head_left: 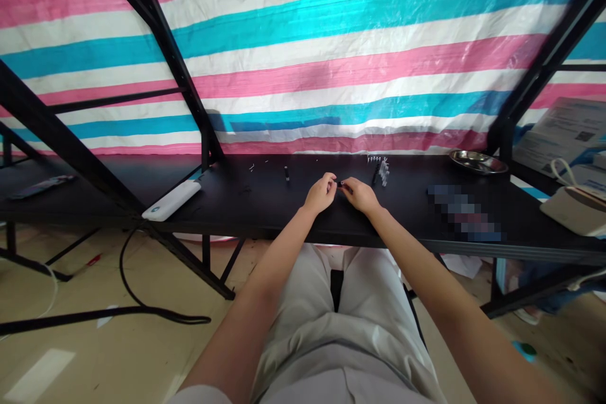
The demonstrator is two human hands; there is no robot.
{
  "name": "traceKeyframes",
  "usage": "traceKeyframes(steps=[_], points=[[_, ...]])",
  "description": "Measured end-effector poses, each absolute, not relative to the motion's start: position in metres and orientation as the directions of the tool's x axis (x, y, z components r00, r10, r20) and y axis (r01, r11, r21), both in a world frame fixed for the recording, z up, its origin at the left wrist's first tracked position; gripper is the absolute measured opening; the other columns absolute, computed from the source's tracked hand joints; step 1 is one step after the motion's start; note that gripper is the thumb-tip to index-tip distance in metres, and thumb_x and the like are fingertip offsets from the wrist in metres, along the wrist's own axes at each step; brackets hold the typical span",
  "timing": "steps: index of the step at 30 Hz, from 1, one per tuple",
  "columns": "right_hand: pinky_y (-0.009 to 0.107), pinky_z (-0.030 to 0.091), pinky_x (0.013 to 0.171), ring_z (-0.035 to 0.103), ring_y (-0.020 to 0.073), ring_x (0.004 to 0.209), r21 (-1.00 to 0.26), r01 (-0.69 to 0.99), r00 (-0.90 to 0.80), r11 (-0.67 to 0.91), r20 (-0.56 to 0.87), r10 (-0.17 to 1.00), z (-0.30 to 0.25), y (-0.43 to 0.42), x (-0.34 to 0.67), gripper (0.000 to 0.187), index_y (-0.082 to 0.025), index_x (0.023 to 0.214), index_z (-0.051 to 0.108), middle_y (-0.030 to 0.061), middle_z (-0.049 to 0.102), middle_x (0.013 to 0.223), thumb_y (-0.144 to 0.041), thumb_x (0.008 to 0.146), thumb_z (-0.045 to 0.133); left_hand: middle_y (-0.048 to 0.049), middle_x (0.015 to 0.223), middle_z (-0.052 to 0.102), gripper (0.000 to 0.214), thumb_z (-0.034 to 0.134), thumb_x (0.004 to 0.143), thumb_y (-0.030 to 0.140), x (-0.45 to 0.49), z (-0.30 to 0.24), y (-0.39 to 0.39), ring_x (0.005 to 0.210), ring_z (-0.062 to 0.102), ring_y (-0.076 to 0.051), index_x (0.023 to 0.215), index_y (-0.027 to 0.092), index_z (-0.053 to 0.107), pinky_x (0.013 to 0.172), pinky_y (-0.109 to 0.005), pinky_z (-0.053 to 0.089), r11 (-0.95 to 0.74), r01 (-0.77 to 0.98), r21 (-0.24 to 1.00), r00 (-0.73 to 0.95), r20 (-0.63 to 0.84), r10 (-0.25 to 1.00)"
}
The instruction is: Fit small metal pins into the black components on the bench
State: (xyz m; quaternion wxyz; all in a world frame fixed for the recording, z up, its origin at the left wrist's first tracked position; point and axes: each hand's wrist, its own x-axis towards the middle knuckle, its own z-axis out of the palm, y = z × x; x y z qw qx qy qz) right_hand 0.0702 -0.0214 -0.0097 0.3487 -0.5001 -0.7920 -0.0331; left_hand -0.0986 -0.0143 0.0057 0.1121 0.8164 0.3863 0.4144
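My left hand [322,192] and my right hand [358,194] meet over the middle of the black shelf table. Between their fingertips is a small dark piece [339,184], pinched from both sides; it is too small to name. To the right of my right hand stands a cluster of small clear and black pieces [381,173]. Behind it runs a row of tiny white pieces [376,159]. Left of my left hand, a small black cylinder with a pale end [286,173] stands apart on the table.
A white power strip or box [171,200] lies at the left by the black frame post [165,44]. A shiny metal dish [478,163] rests at the back right. A pixelated flat item [464,213] lies at the right. Tiny white bits [252,168] are scattered at the back left.
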Motion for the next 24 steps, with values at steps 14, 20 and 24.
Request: traceKeyframes(steps=[14, 20, 24], points=[[0.027, 0.042, 0.062, 0.062, 0.0195, 0.073, -0.569, 0.822, 0.248, -0.036, 0.300, 0.921, 0.002, -0.024, 0.098, 0.019, -0.020, 0.074, 0.066, 0.0056, 0.067, 0.076, -0.036, 0.074, 0.058, -0.0021, 0.080, 0.061, 0.021, 0.042, 0.081, 0.010, -0.101, 0.005, -0.011, 0.073, 0.057, -0.014, 0.098, 0.020, 0.050, 0.072, -0.027, 0.046, -0.616, 0.598, 0.512, 0.299, 0.571, 0.765], [0.031, 0.044, 0.066, 0.063, 0.0241, 0.079, -0.531, 0.829, 0.351, -0.173, 0.255, 0.901, 0.006, -0.031, 0.122, 0.021, -0.020, 0.076, 0.070, 0.0095, 0.068, 0.081, -0.037, 0.071, 0.059, -0.0009, 0.079, 0.060, 0.023, 0.043, 0.079, 0.009, -0.101, 0.003, -0.009, 0.072, 0.056, -0.013, 0.098, 0.020, 0.050, 0.072, -0.027, 0.045, -0.615, 0.591, 0.522, 0.304, 0.562, 0.769], [0.032, 0.045, 0.069, 0.063, 0.0248, 0.081, -0.533, 0.820, 0.391, -0.210, 0.253, 0.885, 0.004, -0.030, 0.127, 0.023, -0.020, 0.082, 0.071, 0.0109, 0.069, 0.085, -0.037, 0.073, 0.058, -0.0010, 0.078, 0.059, 0.022, 0.043, 0.079, 0.009, -0.101, 0.004, -0.009, 0.072, 0.056, -0.014, 0.096, 0.020, 0.050, 0.072, -0.027, 0.045, -0.612, 0.593, 0.523, 0.296, 0.565, 0.770]])
